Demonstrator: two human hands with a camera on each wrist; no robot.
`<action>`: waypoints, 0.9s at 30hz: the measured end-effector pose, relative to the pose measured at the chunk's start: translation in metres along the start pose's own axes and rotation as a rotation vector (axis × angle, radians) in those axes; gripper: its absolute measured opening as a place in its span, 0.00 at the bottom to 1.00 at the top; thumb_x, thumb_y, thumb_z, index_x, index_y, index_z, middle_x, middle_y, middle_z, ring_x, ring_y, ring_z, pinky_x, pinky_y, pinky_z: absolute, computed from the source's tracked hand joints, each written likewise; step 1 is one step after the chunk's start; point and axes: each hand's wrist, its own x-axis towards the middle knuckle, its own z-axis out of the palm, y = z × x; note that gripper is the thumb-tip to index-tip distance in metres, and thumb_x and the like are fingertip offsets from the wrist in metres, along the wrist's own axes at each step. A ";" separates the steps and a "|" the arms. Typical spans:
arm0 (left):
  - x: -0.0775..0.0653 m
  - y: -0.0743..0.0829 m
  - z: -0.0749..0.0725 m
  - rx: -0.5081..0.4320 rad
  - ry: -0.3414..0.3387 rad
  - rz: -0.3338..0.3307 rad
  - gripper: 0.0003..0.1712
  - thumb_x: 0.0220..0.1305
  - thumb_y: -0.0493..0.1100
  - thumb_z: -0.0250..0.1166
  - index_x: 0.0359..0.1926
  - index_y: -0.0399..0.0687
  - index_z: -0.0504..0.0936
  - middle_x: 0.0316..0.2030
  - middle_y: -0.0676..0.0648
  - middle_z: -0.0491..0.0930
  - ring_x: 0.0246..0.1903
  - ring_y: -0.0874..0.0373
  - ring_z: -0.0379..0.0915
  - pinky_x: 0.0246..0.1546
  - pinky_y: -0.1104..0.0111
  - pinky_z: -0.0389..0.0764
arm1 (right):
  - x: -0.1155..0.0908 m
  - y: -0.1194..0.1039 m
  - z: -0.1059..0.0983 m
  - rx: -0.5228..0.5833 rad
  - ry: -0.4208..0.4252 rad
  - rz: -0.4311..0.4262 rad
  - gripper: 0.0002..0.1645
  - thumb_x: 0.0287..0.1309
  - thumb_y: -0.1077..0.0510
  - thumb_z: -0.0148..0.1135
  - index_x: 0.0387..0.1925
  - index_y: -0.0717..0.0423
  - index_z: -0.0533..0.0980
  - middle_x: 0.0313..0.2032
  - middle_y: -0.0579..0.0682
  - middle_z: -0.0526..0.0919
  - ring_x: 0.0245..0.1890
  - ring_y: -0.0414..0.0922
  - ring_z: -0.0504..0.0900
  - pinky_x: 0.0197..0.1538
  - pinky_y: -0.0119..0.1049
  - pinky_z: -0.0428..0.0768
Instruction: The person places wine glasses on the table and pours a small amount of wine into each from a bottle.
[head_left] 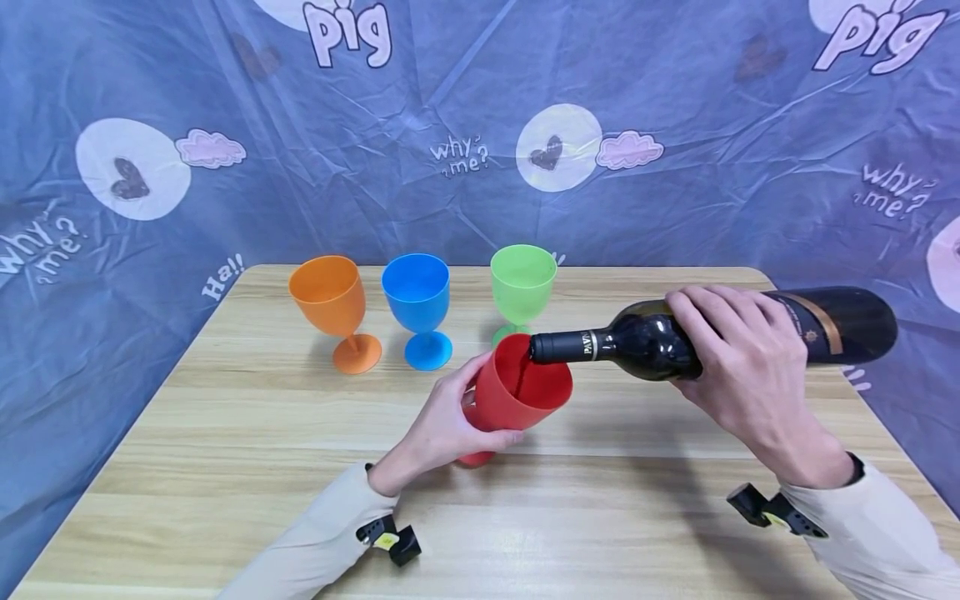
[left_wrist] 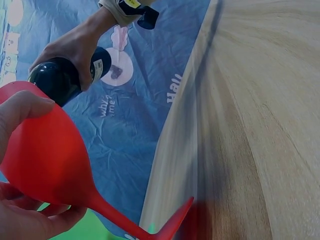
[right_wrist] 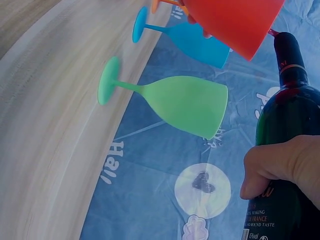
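My left hand [head_left: 448, 415] grips a red goblet [head_left: 517, 387] around its bowl, tilting it to the right. In the left wrist view the thumb lies on the bowl [left_wrist: 47, 150] and the fingers curl below it. My right hand [head_left: 746, 367] holds a dark wine bottle [head_left: 652, 342] by its body, nearly level, neck to the left. The bottle's mouth is at the goblet's rim, and a dark red stream of wine [head_left: 521, 377] runs down into the bowl. In the right wrist view the thumb presses on the bottle [right_wrist: 287, 117] above its label.
An orange goblet [head_left: 330, 292], a blue goblet [head_left: 417, 296] and a green goblet [head_left: 522, 283] stand upright along the back of the wooden table [head_left: 247, 433]. The red goblet overlaps the green one's foot. Behind the table hangs a blue printed cloth [head_left: 450, 92].
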 end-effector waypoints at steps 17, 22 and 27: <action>-0.001 0.000 -0.001 -0.012 -0.013 0.011 0.52 0.43 0.36 0.77 0.69 0.50 0.62 0.60 0.50 0.70 0.59 0.53 0.66 0.49 0.65 0.80 | 0.004 -0.004 -0.002 0.019 0.018 0.000 0.33 0.36 0.56 0.61 0.49 0.66 0.76 0.45 0.64 0.80 0.43 0.67 0.76 0.46 0.61 0.69; 0.000 0.000 -0.001 -0.008 -0.017 0.013 0.51 0.43 0.37 0.77 0.69 0.51 0.63 0.60 0.51 0.70 0.59 0.53 0.66 0.49 0.65 0.80 | 0.003 -0.003 -0.002 0.021 0.012 0.003 0.34 0.34 0.57 0.62 0.50 0.66 0.76 0.45 0.64 0.80 0.44 0.67 0.76 0.46 0.62 0.69; -0.001 0.000 0.000 -0.009 -0.013 0.013 0.50 0.43 0.37 0.77 0.68 0.51 0.63 0.59 0.51 0.71 0.58 0.54 0.68 0.49 0.65 0.80 | 0.004 -0.003 -0.002 0.023 0.016 0.004 0.34 0.34 0.57 0.62 0.50 0.66 0.76 0.45 0.64 0.80 0.43 0.67 0.76 0.46 0.62 0.69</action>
